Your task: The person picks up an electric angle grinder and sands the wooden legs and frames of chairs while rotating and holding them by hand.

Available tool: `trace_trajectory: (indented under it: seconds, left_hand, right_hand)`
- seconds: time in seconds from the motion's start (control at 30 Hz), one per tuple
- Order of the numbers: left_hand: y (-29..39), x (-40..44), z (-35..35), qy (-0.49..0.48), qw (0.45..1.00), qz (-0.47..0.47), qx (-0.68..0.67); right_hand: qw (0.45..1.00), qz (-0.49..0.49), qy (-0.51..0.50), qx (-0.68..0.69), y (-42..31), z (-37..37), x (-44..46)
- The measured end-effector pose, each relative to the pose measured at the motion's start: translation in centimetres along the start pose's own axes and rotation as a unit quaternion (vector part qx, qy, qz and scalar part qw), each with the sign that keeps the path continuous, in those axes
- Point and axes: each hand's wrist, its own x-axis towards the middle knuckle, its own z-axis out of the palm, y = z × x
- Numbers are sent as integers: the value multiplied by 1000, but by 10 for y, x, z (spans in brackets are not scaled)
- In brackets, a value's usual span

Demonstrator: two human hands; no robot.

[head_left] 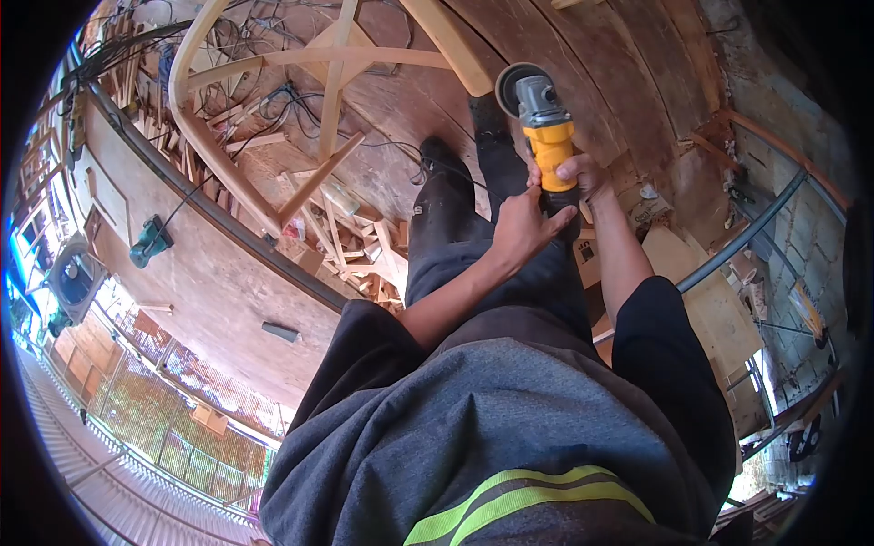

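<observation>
A yellow and black angle grinder [550, 146] is held in front of my legs, its grey head and round disc [521, 88] pointing away from me. My right hand [587, 177] is wrapped round the grinder's body from the right. At the dark rear end of the tool, my left hand [526, 227] grips from the left, thumb stretched across it. Some of the fingers are hidden behind the tool. Close to the disc is the end of a curved wooden piece [452, 50], part of a pale wooden frame [214, 150]; whether they touch, I cannot tell.
Wood offcuts [364, 250] and tangled cables [291, 100] lie on the floor to the left. A workbench [209, 282] on the left carries a green power tool [150, 241]. A metal rail [746, 232] and a block wall [806, 291] stand on the right.
</observation>
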Motion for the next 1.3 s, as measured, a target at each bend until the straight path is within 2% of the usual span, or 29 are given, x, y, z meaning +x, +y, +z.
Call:
trace_trajectory:
  seconds: [0.03, 0.1, 0.13, 0.17, 0.23, 0.27, 0.33, 0.37, 0.4, 0.47, 0.5, 0.53, 0.57, 0.63, 0.7, 0.77, 0.8, 0.87, 0.93, 1.0, 1.03, 1.1, 1.13, 1.17, 1.23, 1.3]
  left_hand:
    - [-8, -2, 2, 1, 1000, 2, -1]
    - [-27, -8, 5, 51, 995, 32, -84]
    - [-32, -11, 2, 34, 989, 3, -145]
    - [-41, -11, 7, 32, 989, 5, -142]
    - [-71, -6, 24, 51, 947, 74, -309]
    - [-78, -9, 21, -4, 939, 43, -341]
    - [-95, -18, 22, -27, 959, 14, -283]
    - [-108, -23, 29, 30, 964, 22, -262]
    - [-102, -30, 22, 25, 966, 24, -256]
    - [-90, -39, 5, 14, 992, -71, -107]
    - [-91, -41, 9, 75, 995, -16, -56]
    - [-92, -41, 11, 80, 996, -5, -34]
    - [-90, -41, 12, 84, 996, 6, -12]
    - [-88, -40, 15, 57, 997, 38, 23]
    - [-72, -30, 8, 14, 996, 66, 61]
    - [-52, -14, -15, -118, 977, 53, 169]
    - [-57, 1, -26, -161, 957, 90, 222]
    - [-52, 22, -56, -148, 949, 107, 257]
    - [-33, 45, -83, 10, 947, 172, 269]
    - [-22, 86, -112, 93, 870, 342, 342]
    - [-18, 113, -123, 132, 839, 374, 372]
    - [-1, 151, -144, 162, 823, 326, 437]
    - [0, 168, -150, 185, 806, 315, 465]
    - [1, 178, -152, 189, 829, 272, 451]
    - [-2, 203, -162, 242, 814, 279, 448]
    - [-15, 245, -194, 320, 836, 238, 377]
  right_hand:
    - [999, -2, 15, -34, -1, 10, -1]
    - [995, -6, 54, -80, 5, 32, 1]
    - [993, -14, 69, -96, 7, 42, 3]
    - [994, -15, 44, -100, 16, 38, 8]
    - [992, -1, 30, -121, 21, 50, 12]
    - [990, -13, 26, -141, 21, 64, 12]
    - [985, -54, 40, -161, 37, 71, 13]
    - [981, -55, 85, -164, 33, 87, 6]
    - [969, -60, 127, -204, 35, 98, 2]
    - [932, -108, 204, -280, 52, 103, -3]
    - [909, -183, 262, -267, 65, 109, -2]
    - [878, -257, 317, -251, 75, 115, -1]
    - [849, -284, 369, -249, 82, 114, 2]
    - [856, -239, 412, -200, 84, 101, -5]
    - [854, -253, 410, -195, 73, 91, -12]
    - [871, -245, 396, -159, 58, 79, -22]
    - [881, -236, 386, -139, 52, 71, -27]
    - [900, -217, 366, -92, 42, 52, -32]
    - [916, -201, 342, -63, 30, 38, -34]
    - [919, -207, 333, -36, 22, 25, -31]
    - [927, -197, 320, -12, 15, 20, -32]
    - [928, -185, 322, -4, 5, 9, -28]
    - [938, -146, 315, -2, -1, 2, -26]
    - [946, -105, 307, -1, -6, -3, -24]
    - [950, -104, 295, -8, -15, -4, -21]
    - [948, -63, 309, -47, -18, -7, -15]
